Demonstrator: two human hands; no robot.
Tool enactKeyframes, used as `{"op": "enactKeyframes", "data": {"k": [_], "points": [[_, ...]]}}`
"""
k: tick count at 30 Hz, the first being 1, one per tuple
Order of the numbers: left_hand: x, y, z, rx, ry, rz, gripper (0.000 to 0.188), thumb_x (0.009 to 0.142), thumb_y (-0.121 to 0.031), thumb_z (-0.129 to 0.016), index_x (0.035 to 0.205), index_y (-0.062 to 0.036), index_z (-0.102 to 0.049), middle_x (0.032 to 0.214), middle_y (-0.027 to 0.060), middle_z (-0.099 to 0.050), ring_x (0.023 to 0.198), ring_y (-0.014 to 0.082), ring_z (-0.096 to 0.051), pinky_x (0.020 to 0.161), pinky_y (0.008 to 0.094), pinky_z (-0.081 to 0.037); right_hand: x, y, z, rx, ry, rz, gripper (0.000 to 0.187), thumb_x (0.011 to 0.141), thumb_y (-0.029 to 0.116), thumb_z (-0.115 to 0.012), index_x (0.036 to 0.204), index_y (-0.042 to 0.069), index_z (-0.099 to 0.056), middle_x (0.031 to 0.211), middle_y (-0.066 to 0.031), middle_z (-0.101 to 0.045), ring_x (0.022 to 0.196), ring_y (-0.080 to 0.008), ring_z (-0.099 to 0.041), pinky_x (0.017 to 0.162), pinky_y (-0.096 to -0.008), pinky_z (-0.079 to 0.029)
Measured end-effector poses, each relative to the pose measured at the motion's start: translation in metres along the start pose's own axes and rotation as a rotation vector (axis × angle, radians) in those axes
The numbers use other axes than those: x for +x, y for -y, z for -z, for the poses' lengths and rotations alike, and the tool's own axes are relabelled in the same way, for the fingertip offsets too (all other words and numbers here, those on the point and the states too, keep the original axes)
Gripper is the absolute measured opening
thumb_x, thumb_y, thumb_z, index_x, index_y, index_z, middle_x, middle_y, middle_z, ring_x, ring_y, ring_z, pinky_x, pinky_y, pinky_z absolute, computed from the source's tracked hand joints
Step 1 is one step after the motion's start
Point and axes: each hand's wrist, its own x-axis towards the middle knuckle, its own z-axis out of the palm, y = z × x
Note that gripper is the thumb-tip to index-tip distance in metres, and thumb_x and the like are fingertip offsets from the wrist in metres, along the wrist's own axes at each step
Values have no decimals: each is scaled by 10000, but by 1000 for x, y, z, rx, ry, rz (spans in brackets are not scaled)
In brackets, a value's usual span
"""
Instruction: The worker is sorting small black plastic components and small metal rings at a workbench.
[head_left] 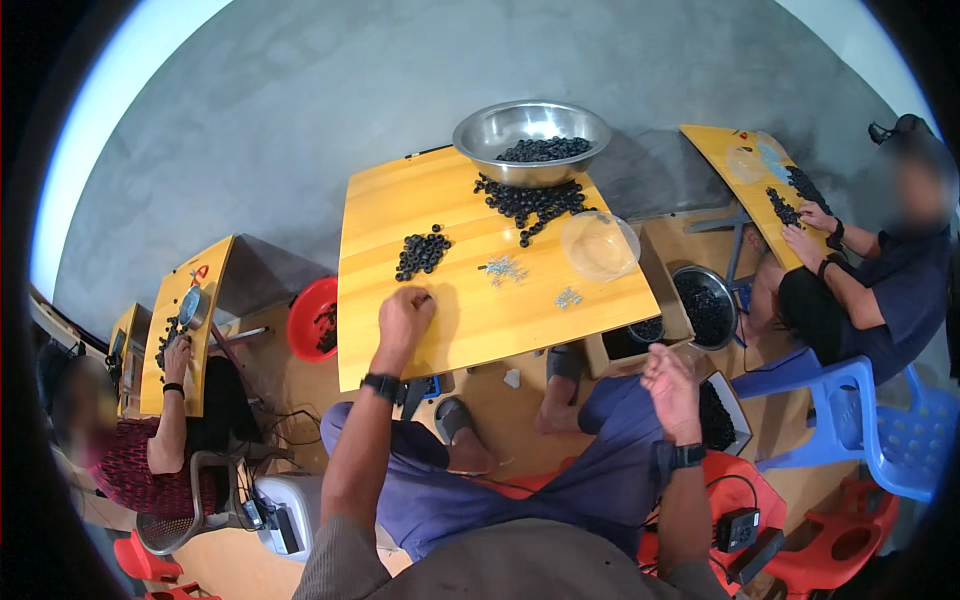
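Note:
My left hand [405, 322] rests on the yellow wooden table [480, 335], its fingers closed and pressed together; whatever they hold is hidden. Just beyond it lies a small group of black ring-like pieces [422, 254]. My right hand [670, 388] is raised past the table's front edge, above my right thigh, with curled fingers and nothing I can make out in them. Small silvery metal pieces form one pile [504, 270] mid-table and a smaller pile [568, 297] nearer the front. A bigger heap of black pieces [530, 205] spreads below a steel basin [532, 170] part-filled with more.
A clear plastic bowl [600, 246] sits at the table's right edge. Below are a cardboard box [662, 290], a metal bowl of black pieces [706, 305] and a red basin [312, 318]. Co-workers sit at tables left and right; a blue chair [860, 410] stands at right.

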Motion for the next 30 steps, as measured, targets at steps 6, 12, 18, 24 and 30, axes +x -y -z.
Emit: {"op": "enactKeyframes", "data": {"k": [6,12,18,24,30], "points": [[-96,-115,23,-1046,444,125,153,924,-74,-724,1062,-9,-718,947,15,-721,837,68,-610,745,236,-502,-22,-65,-81,-52,317,-365,294,1056,242,-539,1176,14,-682,923,-34,-670,794,-125,-616,714,-285,-505],[-129,-152,29,-1003,394,-151,213,867,-9,-756,1076,-22,-717,966,59,-651,863,123,-626,748,265,-513,-29,-82,-111,162,388,-485,273,1048,278,-564,1131,46,-680,905,-24,-669,773,-136,-617,715,-300,-505],[-129,-162,27,-1032,407,-259,152,880,-15,-751,1028,-9,-716,966,50,-630,872,125,-620,757,265,-510,-36,-74,-105,411,399,-525,207,1040,227,-568,1141,76,-668,906,-9,-643,793,-133,-580,699,-310,-467],[-52,-114,-10,-780,157,-63,52,893,-40,-714,928,-16,-744,887,88,-713,793,162,-660,743,293,-530,-17,-36,-69,211,302,-306,148,984,139,-614,1078,25,-630,858,-30,-572,791,-128,-535,669,-273,-434],[37,-67,-44,-343,-79,-100,129,815,-139,-766,856,-17,-762,856,159,-735,739,277,-716,689,375,-566,-14,-15,-20,244,260,-121,202,984,193,-604,1027,-4,-609,819,-22,-517,784,-136,-501,666,-271,-423]]}}
